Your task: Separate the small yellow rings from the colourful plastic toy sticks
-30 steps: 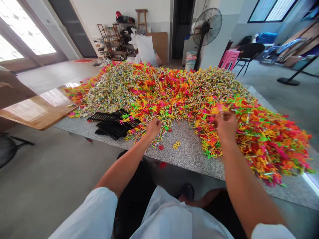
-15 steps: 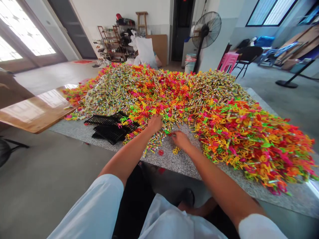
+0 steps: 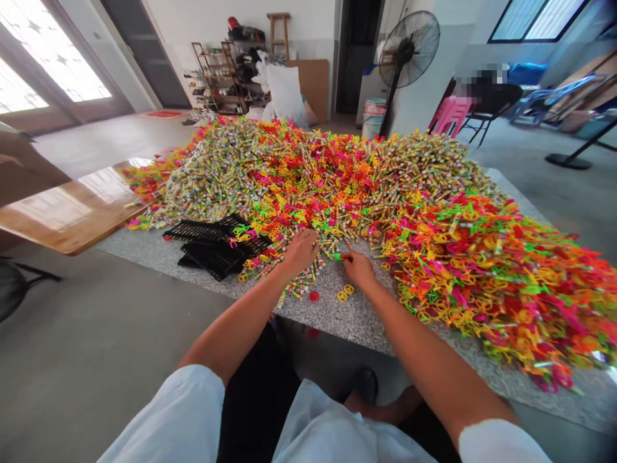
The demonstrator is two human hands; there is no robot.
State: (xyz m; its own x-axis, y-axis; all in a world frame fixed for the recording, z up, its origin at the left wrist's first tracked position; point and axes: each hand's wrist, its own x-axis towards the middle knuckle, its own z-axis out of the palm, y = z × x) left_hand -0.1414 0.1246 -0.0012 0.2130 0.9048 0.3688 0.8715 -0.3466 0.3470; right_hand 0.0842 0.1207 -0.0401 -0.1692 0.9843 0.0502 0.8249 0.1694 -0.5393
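Green piece (image 3: 337, 256) (pinched), lying crosswise

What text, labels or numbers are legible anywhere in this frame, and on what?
None can be read.
The small wrapped sticks in the pile carry printed wrappers, but the print is too small and blurred to make out.
The black trays beside the left hand show no marking.
The right hand pinches a small green piece at the pile's edge; nothing shows on it.
The fan shows no readable brand.

Glossy bright plastic pieces (image 3: 434, 257) heap on a speckled, matt granite slab (image 3: 351, 315) beside a polished wooden tabletop (image 3: 72, 218).
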